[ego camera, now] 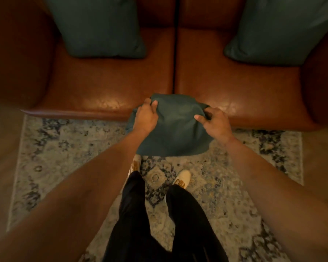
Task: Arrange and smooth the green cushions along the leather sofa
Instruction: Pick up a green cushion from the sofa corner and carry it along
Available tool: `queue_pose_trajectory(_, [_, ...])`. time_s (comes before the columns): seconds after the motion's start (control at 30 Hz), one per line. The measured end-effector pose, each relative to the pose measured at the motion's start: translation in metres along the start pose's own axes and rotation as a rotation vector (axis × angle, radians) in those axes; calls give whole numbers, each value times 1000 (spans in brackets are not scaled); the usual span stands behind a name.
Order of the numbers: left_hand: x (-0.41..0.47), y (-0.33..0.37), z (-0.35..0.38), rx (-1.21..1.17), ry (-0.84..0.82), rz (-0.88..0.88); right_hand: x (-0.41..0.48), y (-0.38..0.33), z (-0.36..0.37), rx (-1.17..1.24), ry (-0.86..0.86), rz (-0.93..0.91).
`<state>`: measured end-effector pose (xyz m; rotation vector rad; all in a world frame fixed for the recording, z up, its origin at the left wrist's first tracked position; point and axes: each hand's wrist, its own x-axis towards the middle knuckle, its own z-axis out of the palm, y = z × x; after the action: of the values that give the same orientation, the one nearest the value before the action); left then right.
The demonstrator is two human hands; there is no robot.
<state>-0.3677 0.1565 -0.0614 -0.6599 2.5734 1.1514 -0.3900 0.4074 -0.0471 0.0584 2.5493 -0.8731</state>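
Observation:
I hold a green cushion (175, 129) in front of the brown leather sofa (110, 86), over the front edge where the two seat pads meet. My left hand (146, 116) grips its upper left corner. Gripping the upper right corner is my right hand (214, 123). The cushion hangs down over the rug. Two more green cushions lean against the sofa back: one (98, 25) on the left seat, one (280, 29) on the right seat.
A dark seam (175, 53) splits the two seat pads. Rounded armrests (17, 53) close both ends of the sofa. A patterned rug (64, 157) lies on the wooden floor, and I stand on it in light shoes (183, 178).

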Motion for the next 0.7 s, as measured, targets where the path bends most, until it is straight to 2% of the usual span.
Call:
queue_pose_trajectory(0.3, [93,123,-56,-43,75,168,85,-63,-112,-1,167,-79])
queue_pose_trajectory(0.47, [159,157,-73,-20,62,224,142,-87,-131,0,220,-15])
queue_pose_trajectory(0.7, [253,177,-80,-16,45,236,226,-109,-137,4,191,38])
